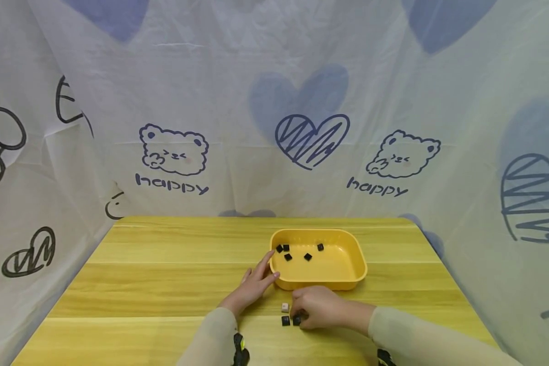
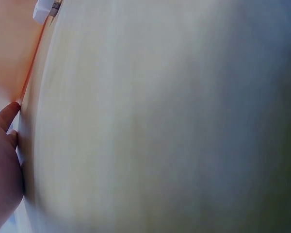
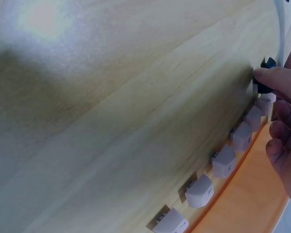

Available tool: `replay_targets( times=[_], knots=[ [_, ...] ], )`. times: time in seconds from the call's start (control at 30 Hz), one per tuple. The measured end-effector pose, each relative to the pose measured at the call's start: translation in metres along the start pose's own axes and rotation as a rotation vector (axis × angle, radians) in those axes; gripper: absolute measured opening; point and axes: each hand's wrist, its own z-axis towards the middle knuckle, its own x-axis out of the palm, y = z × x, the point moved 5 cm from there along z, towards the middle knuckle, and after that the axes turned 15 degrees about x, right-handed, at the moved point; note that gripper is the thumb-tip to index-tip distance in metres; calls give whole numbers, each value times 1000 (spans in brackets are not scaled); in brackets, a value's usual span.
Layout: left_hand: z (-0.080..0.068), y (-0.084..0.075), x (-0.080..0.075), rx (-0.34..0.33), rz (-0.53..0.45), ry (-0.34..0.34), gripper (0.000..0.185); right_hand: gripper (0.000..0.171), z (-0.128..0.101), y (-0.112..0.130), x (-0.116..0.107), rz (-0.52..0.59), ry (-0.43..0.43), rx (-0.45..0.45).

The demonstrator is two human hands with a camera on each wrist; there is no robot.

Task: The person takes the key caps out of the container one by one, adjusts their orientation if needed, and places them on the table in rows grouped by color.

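My right hand (image 1: 321, 307) pinches a black keycap (image 1: 297, 320) between thumb and finger, low over the table in front of the yellow bin (image 1: 318, 285). Just left of it lie another black keycap (image 1: 285, 321) and a white keycap (image 1: 285, 307). The right wrist view shows the thumb pressed on the black keycap (image 3: 265, 83), beside a row of white keycaps (image 3: 225, 161) along the bin's edge; in the head view my right hand hides most of that row. My left hand (image 1: 251, 288) rests at the bin's left side, its fingers extended against the rim.
Inside the bin several black keycaps lie scattered, one (image 1: 308, 256) near the middle. The wood-grain table (image 1: 164, 274) extends to both sides. A printed cloth (image 1: 247, 101) hangs behind and beside it.
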Motion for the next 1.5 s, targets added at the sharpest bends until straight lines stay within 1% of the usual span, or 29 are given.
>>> replay_targets(
  times=[0.27, 0.5, 0.67, 0.8, 1.03, 1.3, 1.5],
  knots=[
    [0, 1, 0, -16, -16, 12, 66, 23, 2, -1, 1, -19, 8, 9],
    [2, 0, 1, 9, 17, 10, 66, 24, 2, -1, -2, -40, 38, 18],
    [2, -2, 0, 11, 10, 0, 66, 24, 1, -1, -4, -36, 55, 21],
    [2, -3, -1, 11, 8, -2, 66, 23, -3, -1, -6, -15, 30, 4],
    [2, -1, -1, 7, -1, -7, 66, 25, -10, 0, -20, 72, -3, 3],
    [2, 4, 0, -18, -7, -6, 66, 19, -15, -2, -40, 71, -98, -31],
    [2, 5, 1, -23, -17, -7, 67, 19, -13, -11, -54, 61, -124, 9]
  ],
)
